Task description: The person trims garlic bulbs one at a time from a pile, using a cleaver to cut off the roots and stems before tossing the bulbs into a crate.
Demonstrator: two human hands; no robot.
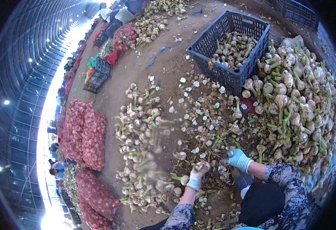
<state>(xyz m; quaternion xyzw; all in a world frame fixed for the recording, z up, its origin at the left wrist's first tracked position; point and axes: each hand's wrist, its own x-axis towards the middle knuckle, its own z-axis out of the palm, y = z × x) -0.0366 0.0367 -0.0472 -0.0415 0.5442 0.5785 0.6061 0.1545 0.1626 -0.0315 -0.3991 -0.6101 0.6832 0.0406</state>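
Note:
My left hand (197,175), in a pale glove with a soiled front, is closed, with what looks like a garlic stalk (193,165) poking out of it. The bulb itself is mostly hidden by the fingers. To its right, my right hand (237,158), in a teal and white glove, is closed on a small dark object (225,161) that I cannot make out. Beneath both hands lies a litter of cut stalks and peel (214,130). Left of my hands spreads a long row of garlic bulbs (141,134); a large heap of stalked garlic (290,99) rises on the right.
A dark plastic crate (229,74) partly filled with garlic stands ahead. Red mesh sacks (93,138) of garlic lie at the left, with more sacks (99,191) nearer. Another crate (99,74) and a person (105,13) are farther off. A blue strap (158,53) lies on the ground.

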